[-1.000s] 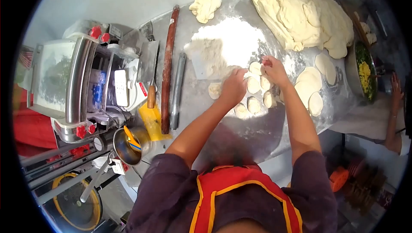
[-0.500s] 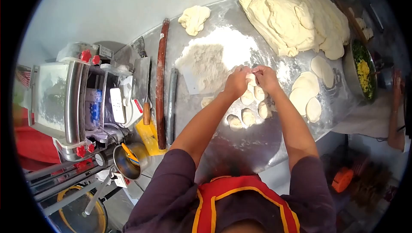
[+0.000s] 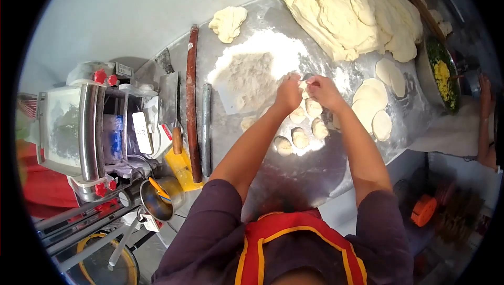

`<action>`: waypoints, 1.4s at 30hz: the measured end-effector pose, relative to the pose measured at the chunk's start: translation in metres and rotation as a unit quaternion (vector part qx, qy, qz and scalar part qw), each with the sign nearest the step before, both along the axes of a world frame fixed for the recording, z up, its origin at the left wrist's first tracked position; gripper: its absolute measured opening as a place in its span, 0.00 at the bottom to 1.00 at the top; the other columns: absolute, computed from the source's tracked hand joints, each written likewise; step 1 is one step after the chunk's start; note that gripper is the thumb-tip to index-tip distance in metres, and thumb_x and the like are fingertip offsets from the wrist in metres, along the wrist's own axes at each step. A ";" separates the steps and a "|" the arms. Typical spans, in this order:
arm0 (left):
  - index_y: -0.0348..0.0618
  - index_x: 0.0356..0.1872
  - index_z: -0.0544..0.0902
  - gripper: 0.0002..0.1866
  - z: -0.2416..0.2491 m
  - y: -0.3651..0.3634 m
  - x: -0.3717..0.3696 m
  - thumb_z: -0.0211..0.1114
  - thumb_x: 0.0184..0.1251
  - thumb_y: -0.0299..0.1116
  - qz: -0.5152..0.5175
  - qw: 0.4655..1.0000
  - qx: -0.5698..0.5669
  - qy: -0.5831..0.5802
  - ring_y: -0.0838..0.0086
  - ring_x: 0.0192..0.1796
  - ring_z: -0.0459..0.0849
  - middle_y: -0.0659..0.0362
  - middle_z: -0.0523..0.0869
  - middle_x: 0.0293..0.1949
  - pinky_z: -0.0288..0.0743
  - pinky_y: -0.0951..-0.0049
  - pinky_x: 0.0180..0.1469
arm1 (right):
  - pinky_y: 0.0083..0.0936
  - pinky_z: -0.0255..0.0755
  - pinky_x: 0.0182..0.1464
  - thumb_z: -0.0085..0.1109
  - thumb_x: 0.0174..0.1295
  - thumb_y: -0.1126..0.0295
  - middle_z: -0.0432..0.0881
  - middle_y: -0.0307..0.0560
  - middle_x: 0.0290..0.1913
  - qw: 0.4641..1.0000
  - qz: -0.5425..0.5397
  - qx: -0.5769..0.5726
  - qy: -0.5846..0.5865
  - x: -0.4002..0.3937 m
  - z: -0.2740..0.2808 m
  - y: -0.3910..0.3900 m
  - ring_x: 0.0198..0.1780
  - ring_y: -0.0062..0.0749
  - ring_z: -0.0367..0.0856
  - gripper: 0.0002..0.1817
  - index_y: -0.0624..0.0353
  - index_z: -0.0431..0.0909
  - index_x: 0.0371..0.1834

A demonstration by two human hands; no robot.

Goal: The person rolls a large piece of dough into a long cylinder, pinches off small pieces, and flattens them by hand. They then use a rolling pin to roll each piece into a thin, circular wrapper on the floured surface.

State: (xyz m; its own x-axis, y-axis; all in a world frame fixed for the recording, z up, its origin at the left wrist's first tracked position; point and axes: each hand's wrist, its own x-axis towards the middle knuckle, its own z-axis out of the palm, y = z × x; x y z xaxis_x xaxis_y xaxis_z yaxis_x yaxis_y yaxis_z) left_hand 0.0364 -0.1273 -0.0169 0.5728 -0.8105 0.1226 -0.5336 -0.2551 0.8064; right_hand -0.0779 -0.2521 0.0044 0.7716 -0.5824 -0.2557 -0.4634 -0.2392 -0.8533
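My left hand (image 3: pixel 289 94) and my right hand (image 3: pixel 324 91) meet over the middle of the floured table, fingers curled and pinched on a small dough piece (image 3: pixel 303 87). Part of that piece is hidden by the fingers. Just below the hands lie several small dough lumps (image 3: pixel 300 138), some close under my right wrist. To the upper left of my left hand spreads a heap of flour (image 3: pixel 252 69) with a flat pale scraper (image 3: pixel 231 101) at its edge. Flattened dough rounds (image 3: pixel 371 99) overlap to the right of my right hand.
A large dough mass (image 3: pixel 357 19) covers the back right, beside a bowl of green and yellow filling (image 3: pixel 443 77). A smaller dough lump (image 3: pixel 228 24) sits at the back. Leftward lie a long red-brown rolling pin (image 3: pixel 192 101), a grey rod (image 3: pixel 206 130), a cleaver (image 3: pixel 169 101) and a roller machine (image 3: pixel 92 127). Another person's arm (image 3: pixel 485 122) shows far right.
The view has shifted slightly, so the table's things appear a little further left and up. Both hands stay together, still pinching the small dough piece.
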 end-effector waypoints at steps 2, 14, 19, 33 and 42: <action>0.41 0.49 0.80 0.19 0.029 0.019 -0.009 0.70 0.54 0.26 -0.017 1.000 0.012 -0.007 0.50 0.52 0.80 0.47 0.81 0.49 0.75 0.58 0.54 | 0.34 0.78 0.43 0.59 0.60 0.72 0.86 0.57 0.38 0.997 -0.070 -0.032 -0.005 -0.020 0.049 0.021 0.37 0.45 0.86 0.12 0.64 0.81 0.45; 0.42 0.58 0.77 0.28 0.043 0.032 -0.051 0.71 0.52 0.25 -0.182 0.974 0.053 -0.126 0.55 0.58 0.75 0.51 0.77 0.50 0.69 0.59 0.61 | 0.39 0.73 0.40 0.69 0.53 0.75 0.79 0.58 0.34 0.972 -0.168 -0.165 -0.015 -0.058 0.012 0.083 0.36 0.51 0.79 0.13 0.66 0.78 0.40; 0.43 0.56 0.79 0.25 0.032 0.028 -0.056 0.66 0.54 0.22 -0.177 0.974 0.027 -0.139 0.55 0.53 0.77 0.51 0.77 0.46 0.71 0.59 0.56 | 0.40 0.73 0.41 0.63 0.55 0.78 0.80 0.59 0.36 0.968 -0.200 -0.152 -0.006 -0.054 0.028 0.093 0.37 0.54 0.79 0.09 0.67 0.78 0.40; 0.40 0.42 0.83 0.10 0.021 0.021 -0.055 0.60 0.60 0.27 -0.166 0.967 0.006 -0.191 0.54 0.47 0.79 0.51 0.79 0.41 0.73 0.57 0.51 | 0.41 0.74 0.42 0.57 0.61 0.75 0.83 0.61 0.35 0.956 -0.190 -0.225 0.013 -0.046 0.032 0.095 0.38 0.55 0.82 0.05 0.65 0.80 0.36; 0.40 0.49 0.83 0.14 0.051 0.028 -0.055 0.65 0.63 0.32 -0.159 0.978 0.100 -0.087 0.52 0.52 0.80 0.48 0.80 0.48 0.75 0.57 0.56 | 0.16 0.67 0.36 0.58 0.67 0.74 0.79 0.31 0.33 0.884 -0.310 0.222 -0.270 -0.137 0.078 0.047 0.32 0.14 0.72 0.04 0.56 0.81 0.42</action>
